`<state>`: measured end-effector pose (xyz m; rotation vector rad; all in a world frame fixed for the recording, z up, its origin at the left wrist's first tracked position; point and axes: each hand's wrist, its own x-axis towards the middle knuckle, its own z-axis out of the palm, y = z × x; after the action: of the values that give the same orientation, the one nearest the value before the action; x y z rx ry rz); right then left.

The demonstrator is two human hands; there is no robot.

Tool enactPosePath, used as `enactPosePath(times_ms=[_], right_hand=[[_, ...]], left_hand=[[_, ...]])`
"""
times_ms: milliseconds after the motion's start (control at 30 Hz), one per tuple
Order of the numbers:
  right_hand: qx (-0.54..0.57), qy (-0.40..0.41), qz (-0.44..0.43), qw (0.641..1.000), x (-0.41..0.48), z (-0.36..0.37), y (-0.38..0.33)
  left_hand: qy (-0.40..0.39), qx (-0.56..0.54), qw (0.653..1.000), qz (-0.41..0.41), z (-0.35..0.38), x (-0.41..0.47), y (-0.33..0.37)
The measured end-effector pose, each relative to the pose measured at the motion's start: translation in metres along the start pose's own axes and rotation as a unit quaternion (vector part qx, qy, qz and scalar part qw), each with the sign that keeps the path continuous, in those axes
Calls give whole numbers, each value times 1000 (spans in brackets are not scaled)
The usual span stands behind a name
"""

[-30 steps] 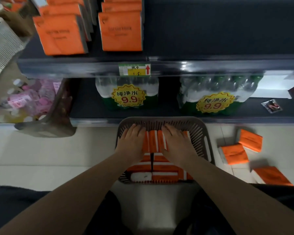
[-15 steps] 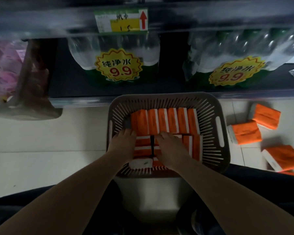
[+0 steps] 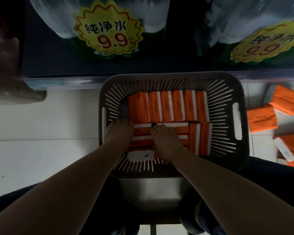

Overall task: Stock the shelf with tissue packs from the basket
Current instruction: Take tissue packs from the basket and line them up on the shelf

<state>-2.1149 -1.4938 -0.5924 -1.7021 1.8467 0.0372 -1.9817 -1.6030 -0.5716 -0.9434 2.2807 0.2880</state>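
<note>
A dark shelf point(image 3: 61, 65) spans the top of the frame, carrying wrapped water bottles point(image 3: 148, 14) with yellow "9.9" stickers. Below it, at centre on the pale floor point(image 3: 41, 124), sits a grey slotted basket point(image 3: 241, 99). It holds the tissue packs point(image 3: 166, 106): orange wrappers with a white strip, one row on edge at the back and more laid crosswise nearer. Loose packs point(image 3: 261, 118) lie at right. The left hand point(image 3: 119, 133) and right hand point(image 3: 165, 139) flank the near stack, fingertips hidden; I cannot tell whether they grip.
</note>
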Motion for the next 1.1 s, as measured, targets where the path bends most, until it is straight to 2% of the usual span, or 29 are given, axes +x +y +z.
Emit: enactPosePath(times_ms=[267, 533, 900, 1100], right_hand=[[-51, 4, -30, 998, 4, 9, 0], [-90, -2, -29, 995, 10, 14, -3], [2, 12, -10, 1000, 6, -2, 6], [87, 3, 2, 996, -5, -29, 6]], left_hand=[[-9, 69, 998, 8, 3, 11, -1], [-7, 63, 998, 24, 2, 16, -4], [-3, 70, 997, 15, -19, 13, -3], [15, -36, 999, -2, -44, -2, -6]])
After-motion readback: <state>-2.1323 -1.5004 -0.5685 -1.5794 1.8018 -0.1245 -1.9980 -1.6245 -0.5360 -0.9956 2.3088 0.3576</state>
